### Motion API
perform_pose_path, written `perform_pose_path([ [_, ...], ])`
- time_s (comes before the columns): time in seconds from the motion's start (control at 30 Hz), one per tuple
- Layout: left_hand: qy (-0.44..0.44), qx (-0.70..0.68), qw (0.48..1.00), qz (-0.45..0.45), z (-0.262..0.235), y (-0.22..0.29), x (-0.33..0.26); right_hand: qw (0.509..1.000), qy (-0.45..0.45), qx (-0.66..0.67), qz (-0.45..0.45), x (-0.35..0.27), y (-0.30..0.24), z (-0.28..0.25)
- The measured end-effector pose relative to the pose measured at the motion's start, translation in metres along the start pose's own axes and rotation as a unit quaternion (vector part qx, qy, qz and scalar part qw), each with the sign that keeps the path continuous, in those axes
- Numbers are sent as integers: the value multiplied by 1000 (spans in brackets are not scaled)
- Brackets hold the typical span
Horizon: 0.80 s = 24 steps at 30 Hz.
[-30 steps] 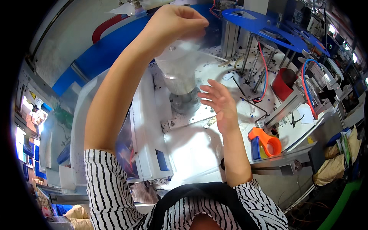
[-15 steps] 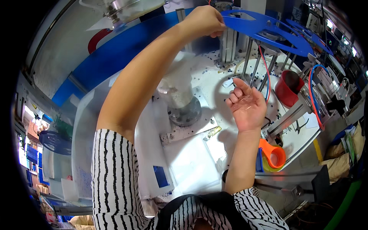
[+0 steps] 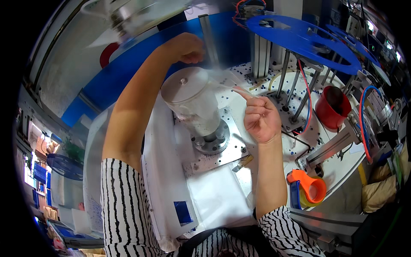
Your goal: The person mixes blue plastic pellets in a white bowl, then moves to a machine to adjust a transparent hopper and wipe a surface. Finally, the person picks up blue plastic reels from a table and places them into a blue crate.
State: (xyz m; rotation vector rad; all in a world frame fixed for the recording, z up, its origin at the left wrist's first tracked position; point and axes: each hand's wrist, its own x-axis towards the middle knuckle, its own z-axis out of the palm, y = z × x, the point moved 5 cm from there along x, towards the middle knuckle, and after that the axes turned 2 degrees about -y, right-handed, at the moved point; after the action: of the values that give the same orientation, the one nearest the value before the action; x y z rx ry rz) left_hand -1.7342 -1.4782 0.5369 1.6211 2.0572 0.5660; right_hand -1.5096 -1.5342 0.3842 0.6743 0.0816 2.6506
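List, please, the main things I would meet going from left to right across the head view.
Dark blue round piece, striped left sleeve, whitish cylinder, right hand, red container, brown sack. The left hand overlaps the cylinder's span, so I leave it out.

1. The single view comes from the left of two side-by-side fisheye cameras on the person's head, looking down and forward over the white surface (image 3: 332,166).
2. Striped sleeves (image 3: 125,201) enter at the lower edge, close to the lens; left grip (image 3: 186,47) and right grip (image 3: 263,121) lie farther out.
3. Straight edges bend toward the dark rim, and the wide field reaches the blue panel (image 3: 128,70) beyond.
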Motion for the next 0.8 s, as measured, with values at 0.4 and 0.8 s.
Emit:
perform_pose_path([
  [0.4, -10, -140, 986, -86, 4, -44, -10, 1000, 4, -14, 15, 4, 21, 1],
  [0.8, -71, -253, 960, -94, 14, -73, -19, 1000, -22, -20, 4, 1, 56, 2],
])
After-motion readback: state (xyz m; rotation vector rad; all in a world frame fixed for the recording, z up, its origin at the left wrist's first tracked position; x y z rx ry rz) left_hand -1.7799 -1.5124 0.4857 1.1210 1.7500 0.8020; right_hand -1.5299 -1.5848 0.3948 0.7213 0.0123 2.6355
